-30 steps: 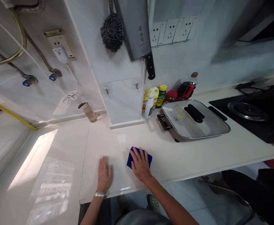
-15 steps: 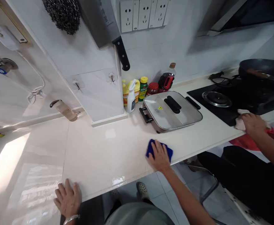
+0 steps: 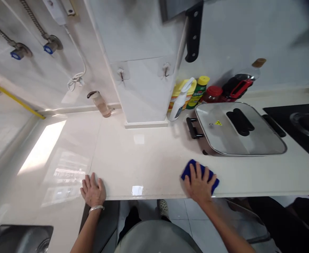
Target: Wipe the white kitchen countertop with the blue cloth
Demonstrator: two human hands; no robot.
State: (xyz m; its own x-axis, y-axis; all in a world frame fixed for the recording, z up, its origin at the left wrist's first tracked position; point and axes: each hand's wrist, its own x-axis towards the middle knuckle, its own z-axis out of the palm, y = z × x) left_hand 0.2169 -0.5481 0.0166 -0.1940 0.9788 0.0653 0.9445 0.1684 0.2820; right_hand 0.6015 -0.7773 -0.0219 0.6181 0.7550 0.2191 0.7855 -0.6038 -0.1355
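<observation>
My left hand (image 3: 93, 190) rests flat on the white countertop (image 3: 144, 165) near its inner corner, fingers spread and holding nothing; a bracelet circles the wrist. Under my right hand (image 3: 200, 184) lies a folded dark blue cloth (image 3: 188, 171), close to the counter's front edge. That hand presses on the cloth from above with its fingers apart, not wrapped round it. Just behind the cloth stands a rectangular electric pan (image 3: 270, 142) with a glass lid and black handles.
A white spray bottle (image 3: 179, 104), a yellow-capped green container (image 3: 199, 92), a red-lidded jar (image 3: 214, 92) and a dark bottle (image 3: 240, 84) line the wall. A water bottle (image 3: 101, 105) stands further left. A sink (image 3: 19, 239) is lower left, a cooktop (image 3: 304, 112) right. A cleaver (image 3: 194, 35) hangs above.
My view has swung left and down, bringing the sink into sight. Another person's hand with a pale cloth at the cooktop has left the view. Both my hands stay on the counter.
</observation>
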